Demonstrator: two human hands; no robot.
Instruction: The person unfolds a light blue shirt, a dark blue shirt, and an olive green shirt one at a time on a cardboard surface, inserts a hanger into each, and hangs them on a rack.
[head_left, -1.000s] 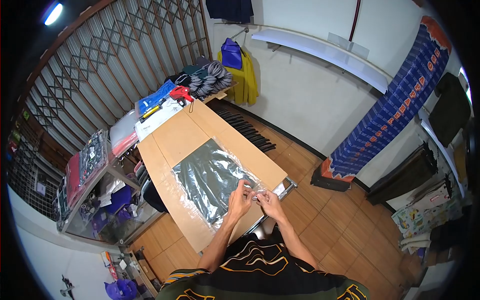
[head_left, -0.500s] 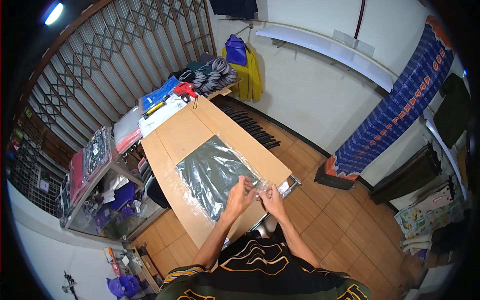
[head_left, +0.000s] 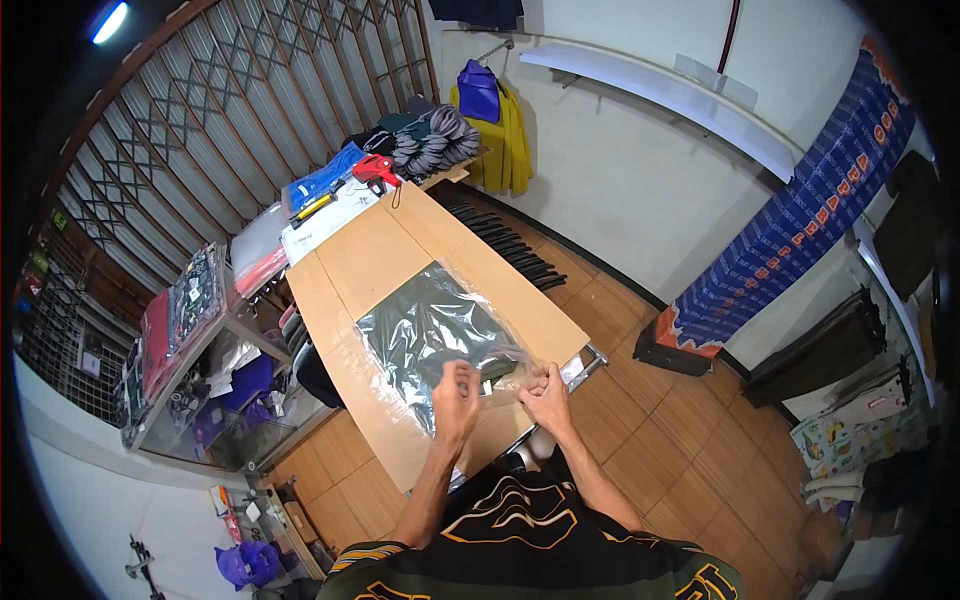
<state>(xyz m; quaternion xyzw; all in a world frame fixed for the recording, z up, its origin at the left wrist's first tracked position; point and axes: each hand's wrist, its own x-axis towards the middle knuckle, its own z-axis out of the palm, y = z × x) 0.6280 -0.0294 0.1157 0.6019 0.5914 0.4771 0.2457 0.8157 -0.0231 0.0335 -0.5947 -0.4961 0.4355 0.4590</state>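
A clear plastic bag (head_left: 405,345) with a folded dark green garment (head_left: 440,310) inside lies on the wooden table. Its near edge is lifted and crumpled between my hands, and a small pale label shows there. My left hand (head_left: 456,402) is closed at that near edge, fingers curled; the plastic between them is hard to make out. Over the table's right corner, my right hand (head_left: 546,400) pinches the bag's corner between thumb and fingers.
The table (head_left: 365,250) carries a red tag gun (head_left: 373,172), a yellow-handled cutter (head_left: 312,208) and papers at its far end. Folded clothes (head_left: 435,140) lie beyond. A glass display case (head_left: 225,400) stands left; black hangers (head_left: 510,250) sit to the right.
My left hand has moved left, away from my right hand, which stays at the bag's corner. The bag's near edge is now spread wider between them.
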